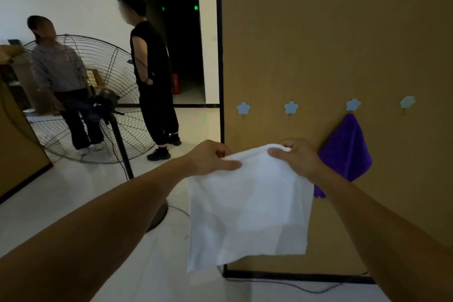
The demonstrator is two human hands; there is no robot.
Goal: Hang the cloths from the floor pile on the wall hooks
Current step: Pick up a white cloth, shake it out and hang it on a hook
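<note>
White cloth (247, 211) below left grip (211, 158), right grip (299, 157)

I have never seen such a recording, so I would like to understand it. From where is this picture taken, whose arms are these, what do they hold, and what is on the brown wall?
No machine: a person wears one wide-angle camera on the head, so you see their bare arms. The left hand and the right hand each grip the top edge of a white cloth, which hangs between them. The brown wall has four blue flower-shaped hooks. The third hook from the left carries a purple cloth; the other three are bare. At the left stand a fan and two other people. The floor pile is not in view.
</note>
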